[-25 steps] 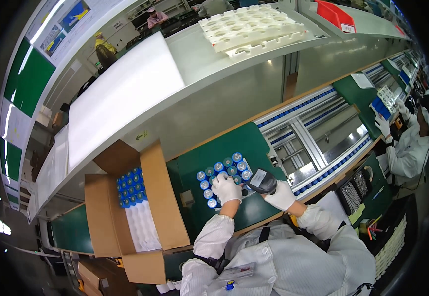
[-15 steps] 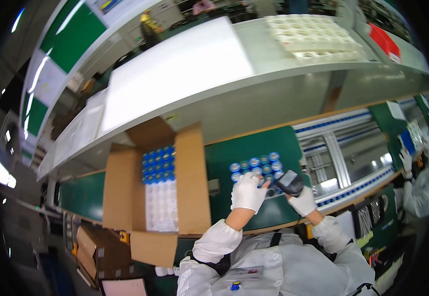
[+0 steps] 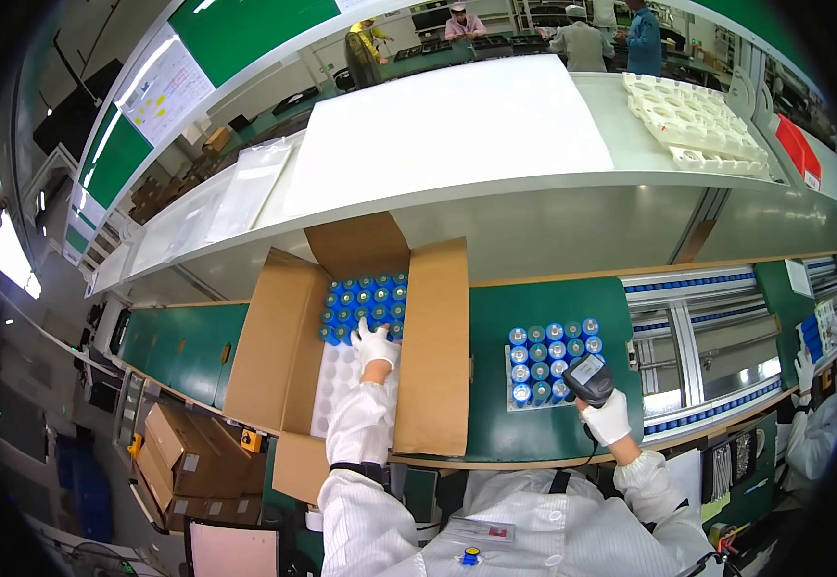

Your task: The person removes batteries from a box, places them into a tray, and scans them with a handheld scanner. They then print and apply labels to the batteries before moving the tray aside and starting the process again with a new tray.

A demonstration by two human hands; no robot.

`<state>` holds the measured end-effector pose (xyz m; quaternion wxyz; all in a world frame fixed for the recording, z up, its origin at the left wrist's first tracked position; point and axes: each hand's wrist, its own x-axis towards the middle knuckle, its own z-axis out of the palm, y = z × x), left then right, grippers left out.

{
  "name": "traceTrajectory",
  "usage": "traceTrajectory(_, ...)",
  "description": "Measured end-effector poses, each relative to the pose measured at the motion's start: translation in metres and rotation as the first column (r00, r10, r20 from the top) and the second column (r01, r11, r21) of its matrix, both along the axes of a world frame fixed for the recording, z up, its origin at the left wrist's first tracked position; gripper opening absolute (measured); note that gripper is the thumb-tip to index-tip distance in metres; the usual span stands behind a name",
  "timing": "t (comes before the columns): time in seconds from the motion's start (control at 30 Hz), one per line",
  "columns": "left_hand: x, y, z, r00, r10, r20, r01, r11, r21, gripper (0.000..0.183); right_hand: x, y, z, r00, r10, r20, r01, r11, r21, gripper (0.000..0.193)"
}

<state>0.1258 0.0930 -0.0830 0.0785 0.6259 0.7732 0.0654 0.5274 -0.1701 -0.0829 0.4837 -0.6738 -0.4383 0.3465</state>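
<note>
My left hand [image 3: 376, 348], white-gloved, reaches into an open cardboard box [image 3: 438, 356]. Its fingers are apart, with the tips at the front row of blue cylindrical battery cells [image 3: 365, 298]; no cell shows lifted in them. The cells stand upright in the far half of a white tray [image 3: 334, 385] with round pockets. In my gloved right hand [image 3: 609, 419] is a black handheld scanner [image 3: 589, 378] with a small grey screen. The scanner hangs over the right edge of a second block of upright blue cells [image 3: 538, 353] and hides some of them. These cells stand on the green bench in a pale tray [image 3: 524, 408].
A shelf with a white sheet [image 3: 457, 130] and cream plastic trays [image 3: 693, 123] runs behind the bench. Right of the bench lies a roller conveyor [image 3: 690, 351]. A co-worker's gloved hand [image 3: 804, 370] shows at far right. Brown cartons [image 3: 197, 462] stand lower left.
My left hand has gone from the cells on the bench leftward into the cardboard box. My right hand still holds the scanner beside the bench cells. The whole view has shifted.
</note>
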Motion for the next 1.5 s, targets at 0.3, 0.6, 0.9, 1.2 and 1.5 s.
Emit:
traceTrajectory(0.3,0.015,0.001,-0.01,0.848,0.132,0.514,-0.276,0.937,0.215,0.05,-0.022,-0.007,0.021,0.989,0.01,0.149,-0.024,0.995,0.093,0.018)
traceTrajectory(0.6,0.007,-0.007,0.058,-0.436,-0.37,0.82,-0.628,0.778,0.018,0.027,-0.035,0.001,0.035,0.963,0.056,0.264,-0.097,0.984,0.146,0.024)
traceTrajectory(0.9,0.046,-0.052,0.083,-0.837,0.087,0.54,-0.177,0.891,-0.418,0.032,-0.083,0.023,0.083,0.826,0.442,0.351,-0.51,0.85,0.132,0.037)
traceTrajectory(1.2,0.133,-0.086,0.063,-0.64,0.208,0.74,-0.075,0.941,-0.33,0.033,-0.071,0.003,0.093,0.807,0.463,0.367,-0.536,0.835,0.124,0.037)
traceTrajectory(1.5,0.209,-0.127,0.069,-0.297,0.064,0.953,-0.159,0.981,-0.115,0.027,-0.027,-0.021,0.052,0.828,0.437,0.351,-0.468,0.884,0.003,0.034)
